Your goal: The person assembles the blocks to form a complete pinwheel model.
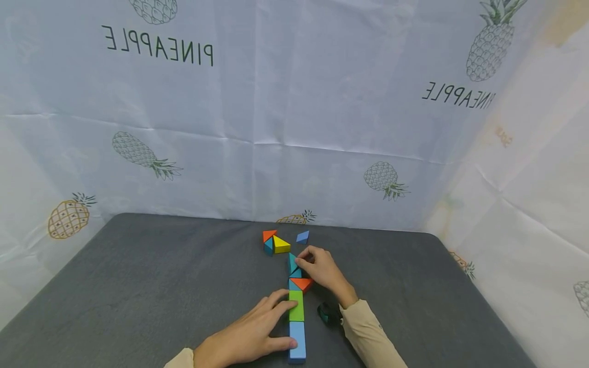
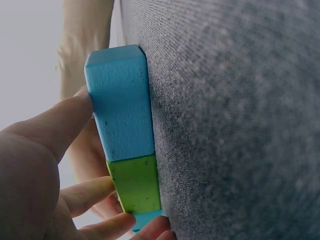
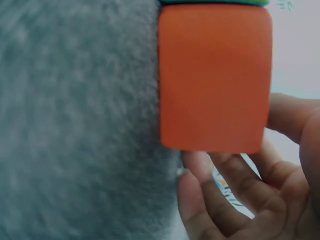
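A line of wooden blocks runs away from the near edge: a light blue block (image 1: 297, 342), a green block (image 1: 296, 305), then small blue and teal triangles. My left hand (image 1: 250, 327) lies along its left side, thumb against the light blue block and fingertips at the green block (image 2: 135, 182). At the far end, my right hand (image 1: 323, 268) pinches a teal triangular block (image 1: 292, 262) between thumb and fingers. An orange triangular block (image 1: 302, 284) juts out rightward between the hands; its flat face fills much of the right wrist view, partly hiding the right fingers (image 3: 192, 197).
Beyond the line, an orange triangle (image 1: 269, 234), a blue triangle (image 1: 269, 246) and a yellow block (image 1: 281, 245) sit together. A blue block (image 1: 302, 237) lies right of them. Beside the right sleeve is a dark object (image 1: 324, 313). A pineapple-print curtain (image 1: 294, 102) borders the grey table (image 1: 161, 286).
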Demonstrator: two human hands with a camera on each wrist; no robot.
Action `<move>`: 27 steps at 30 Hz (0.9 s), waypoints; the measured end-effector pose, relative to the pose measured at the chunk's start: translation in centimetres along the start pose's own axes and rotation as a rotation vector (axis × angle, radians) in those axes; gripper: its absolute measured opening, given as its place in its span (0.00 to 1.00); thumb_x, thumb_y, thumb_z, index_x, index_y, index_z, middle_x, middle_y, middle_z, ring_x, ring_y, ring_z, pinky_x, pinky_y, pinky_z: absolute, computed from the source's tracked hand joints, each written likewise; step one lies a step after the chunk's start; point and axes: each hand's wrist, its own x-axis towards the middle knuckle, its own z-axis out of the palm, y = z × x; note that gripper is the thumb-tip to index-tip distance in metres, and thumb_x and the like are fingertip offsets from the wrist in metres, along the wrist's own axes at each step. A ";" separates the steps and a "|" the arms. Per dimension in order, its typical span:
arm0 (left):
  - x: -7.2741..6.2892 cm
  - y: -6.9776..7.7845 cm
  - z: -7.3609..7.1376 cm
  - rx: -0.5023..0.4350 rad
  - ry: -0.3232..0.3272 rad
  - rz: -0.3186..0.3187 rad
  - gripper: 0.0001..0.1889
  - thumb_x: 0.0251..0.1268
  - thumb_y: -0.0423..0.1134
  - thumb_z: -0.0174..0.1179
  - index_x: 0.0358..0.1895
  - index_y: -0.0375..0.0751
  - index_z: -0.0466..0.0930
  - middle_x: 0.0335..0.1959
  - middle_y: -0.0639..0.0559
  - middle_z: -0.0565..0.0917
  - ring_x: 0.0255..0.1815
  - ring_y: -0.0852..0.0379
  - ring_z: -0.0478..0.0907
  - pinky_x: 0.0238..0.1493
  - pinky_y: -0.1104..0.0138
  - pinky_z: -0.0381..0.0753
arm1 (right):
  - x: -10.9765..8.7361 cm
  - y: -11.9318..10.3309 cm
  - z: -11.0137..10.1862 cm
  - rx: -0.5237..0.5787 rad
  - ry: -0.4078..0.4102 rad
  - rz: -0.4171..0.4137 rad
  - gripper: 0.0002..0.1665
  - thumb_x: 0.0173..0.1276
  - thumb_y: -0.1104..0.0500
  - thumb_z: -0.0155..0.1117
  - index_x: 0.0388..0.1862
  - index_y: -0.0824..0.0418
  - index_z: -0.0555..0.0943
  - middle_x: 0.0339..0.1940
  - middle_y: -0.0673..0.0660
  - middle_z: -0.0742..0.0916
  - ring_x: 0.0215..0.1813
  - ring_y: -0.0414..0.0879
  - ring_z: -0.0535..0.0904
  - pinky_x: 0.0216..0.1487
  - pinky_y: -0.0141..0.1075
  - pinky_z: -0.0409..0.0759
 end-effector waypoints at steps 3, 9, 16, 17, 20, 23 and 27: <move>0.0 0.0 0.0 0.000 0.004 0.003 0.38 0.66 0.67 0.55 0.73 0.51 0.65 0.75 0.49 0.60 0.68 0.46 0.66 0.61 0.49 0.75 | 0.0 -0.1 -0.2 -0.005 -0.032 0.005 0.10 0.72 0.56 0.63 0.42 0.63 0.82 0.37 0.56 0.86 0.33 0.41 0.79 0.34 0.34 0.78; 0.0 0.1 0.0 -0.002 0.005 0.003 0.38 0.66 0.67 0.55 0.73 0.51 0.65 0.75 0.48 0.60 0.68 0.46 0.66 0.61 0.49 0.75 | 0.1 -0.3 -0.4 -0.023 -0.084 -0.008 0.12 0.72 0.58 0.62 0.49 0.63 0.82 0.38 0.55 0.87 0.37 0.42 0.80 0.38 0.35 0.79; 0.0 0.1 0.0 -0.005 -0.001 -0.006 0.38 0.65 0.67 0.55 0.73 0.52 0.64 0.76 0.49 0.59 0.69 0.46 0.65 0.62 0.48 0.75 | 0.0 -0.6 -0.5 -0.063 -0.117 -0.039 0.14 0.73 0.58 0.62 0.53 0.62 0.82 0.38 0.55 0.87 0.36 0.42 0.79 0.37 0.34 0.78; 0.0 0.1 0.0 -0.008 -0.003 -0.006 0.38 0.66 0.67 0.55 0.73 0.52 0.64 0.76 0.49 0.59 0.69 0.46 0.65 0.61 0.48 0.75 | 0.0 -0.6 -0.6 -0.064 -0.122 -0.042 0.14 0.73 0.57 0.62 0.53 0.61 0.82 0.38 0.55 0.87 0.36 0.42 0.79 0.37 0.35 0.79; 0.0 0.1 -0.1 -0.003 -0.003 -0.004 0.38 0.66 0.67 0.55 0.73 0.51 0.64 0.75 0.49 0.59 0.69 0.46 0.65 0.61 0.48 0.75 | -0.1 -0.6 -0.7 -0.071 -0.149 -0.050 0.16 0.73 0.55 0.62 0.56 0.60 0.81 0.40 0.55 0.87 0.39 0.43 0.80 0.40 0.36 0.80; 0.0 0.1 -0.1 0.002 0.000 -0.003 0.38 0.66 0.67 0.55 0.73 0.51 0.64 0.75 0.49 0.60 0.68 0.46 0.66 0.61 0.48 0.75 | -0.2 -0.7 -0.8 -0.073 -0.179 -0.059 0.19 0.73 0.54 0.63 0.57 0.61 0.80 0.43 0.56 0.86 0.42 0.44 0.81 0.43 0.39 0.81; 0.0 0.1 0.0 0.003 0.000 -0.001 0.38 0.66 0.67 0.55 0.73 0.50 0.64 0.75 0.49 0.60 0.68 0.46 0.66 0.61 0.48 0.75 | -0.2 -0.7 -0.9 -0.069 -0.199 -0.071 0.19 0.72 0.53 0.64 0.57 0.62 0.80 0.42 0.56 0.86 0.41 0.44 0.80 0.42 0.38 0.81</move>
